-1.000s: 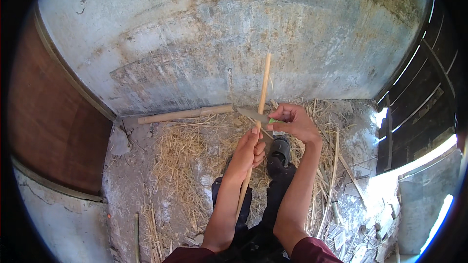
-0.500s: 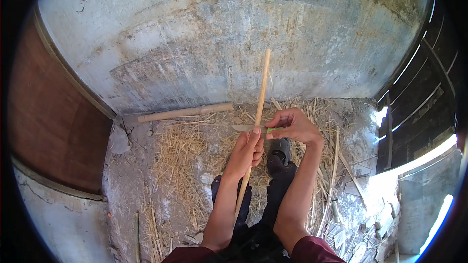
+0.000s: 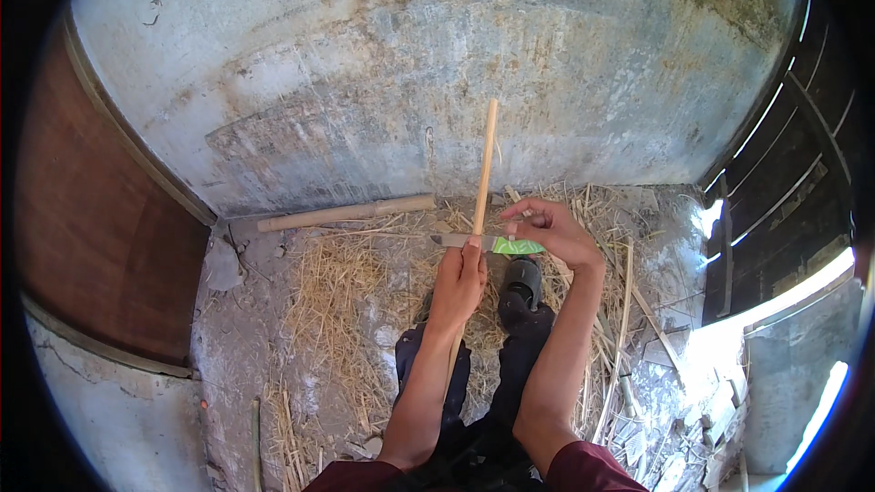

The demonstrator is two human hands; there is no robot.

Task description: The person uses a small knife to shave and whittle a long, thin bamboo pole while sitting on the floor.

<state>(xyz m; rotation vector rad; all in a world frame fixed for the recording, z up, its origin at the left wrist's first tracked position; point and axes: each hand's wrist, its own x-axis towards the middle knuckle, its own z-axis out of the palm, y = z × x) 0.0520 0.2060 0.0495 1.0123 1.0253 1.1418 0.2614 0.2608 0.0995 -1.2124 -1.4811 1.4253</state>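
Note:
My left hand (image 3: pixel 462 278) is closed round a long pale bamboo strip (image 3: pixel 486 164), which points up and away from me. Its lower end passes behind my left forearm toward my lap. Under the left thumb, a knife blade (image 3: pixel 450 240) lies crosswise over the strip, its tip pointing left. The knife's green patterned handle (image 3: pixel 518 246) sticks out to the right. My right hand (image 3: pixel 551 232) is beside that handle, fingers apart and loosened from it. The thumb is close to the handle's upper edge; whether it touches, I cannot tell.
Straw-like shavings (image 3: pixel 333 292) cover the floor round my dark shoe (image 3: pixel 520 284). A thick bamboo pole (image 3: pixel 346 212) lies along the stained wall (image 3: pixel 365 82). Long strips (image 3: pixel 624 328) and rubble (image 3: pixel 679 456) lie at right, near a dark slatted panel (image 3: pixel 784 182). A brown panel (image 3: pixel 109 210) stands left.
My right fingers have opened from the knife handle, so more green shows. The blade has shifted slightly left, and the strip's top has tilted a little left and lower.

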